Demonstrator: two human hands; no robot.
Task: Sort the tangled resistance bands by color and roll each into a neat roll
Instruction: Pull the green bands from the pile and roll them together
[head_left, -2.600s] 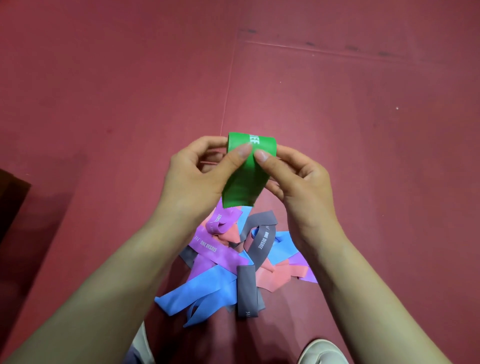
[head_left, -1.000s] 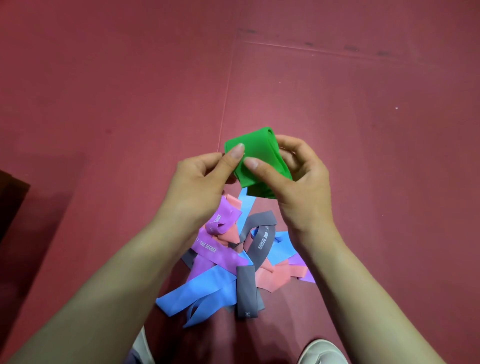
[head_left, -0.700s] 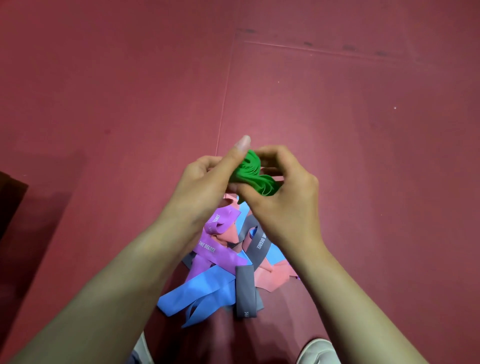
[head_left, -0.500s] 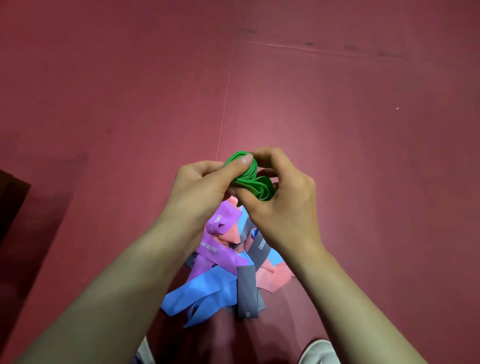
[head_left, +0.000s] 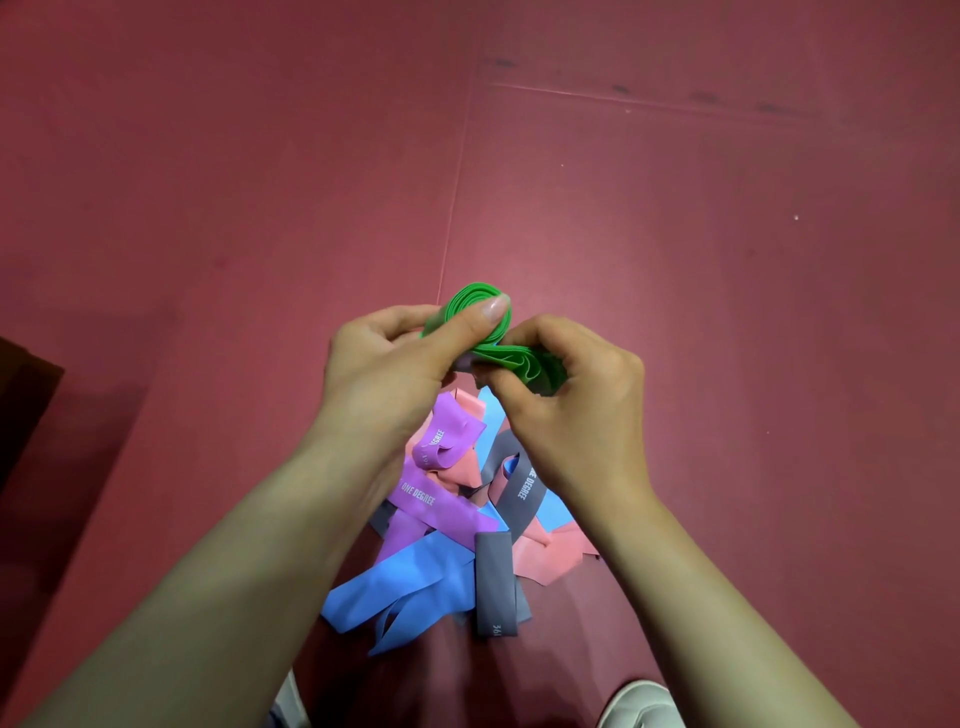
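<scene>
Left hand (head_left: 387, 364) and right hand (head_left: 566, 395) both pinch the green band (head_left: 480, 317), held above the pile of bands (head_left: 457, 525) on the floor (head_left: 675, 260); 2 grips likely keep its coils from springing loose.

We've rolled the green band (head_left: 475, 306) from a hanging flat strip into a loose coil, edge-on, pinched between both hands now.

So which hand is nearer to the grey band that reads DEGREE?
Right. The right hand is just above the grey band; the left hand is farther, up and left.
</scene>
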